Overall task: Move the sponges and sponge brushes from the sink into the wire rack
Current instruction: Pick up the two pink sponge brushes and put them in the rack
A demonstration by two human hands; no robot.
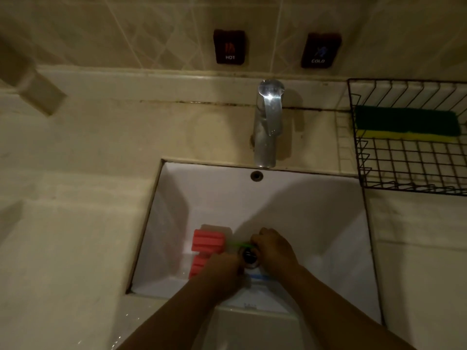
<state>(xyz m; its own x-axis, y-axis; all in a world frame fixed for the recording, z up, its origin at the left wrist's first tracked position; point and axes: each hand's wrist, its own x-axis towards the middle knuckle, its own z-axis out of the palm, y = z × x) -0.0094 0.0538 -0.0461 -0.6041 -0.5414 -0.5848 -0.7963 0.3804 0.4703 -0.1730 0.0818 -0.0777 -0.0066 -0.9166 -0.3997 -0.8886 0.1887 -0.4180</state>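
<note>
Reaching down into the white square sink [316, 223], both hands are busy with the pink ridged foam sponge brushes [207, 240]. One pink head lies just past the left hand [222, 271], and a second pink head [198, 265] peeks out right beside that hand. A thin green handle [238, 245] runs from the top pink head across to the right hand [274, 248], so that brush lies sideways, foam end pointing left. A blue handle [259, 276] shows just below the hands, also lying sideways.

The foam looks soft, light and squishy, maybe wet and drippy. The handles look stiff and thin, so I think they are the best place to hold.

The right grip is curled over the green handle's end, but I cannot tell if it is squeezing it. The left grip is curled too, and what it holds is hidden.

Far up and right of the right grip, the black wire rack [364, 160] sits on the surface with a green and yellow sponge [406, 125] inside.
</note>
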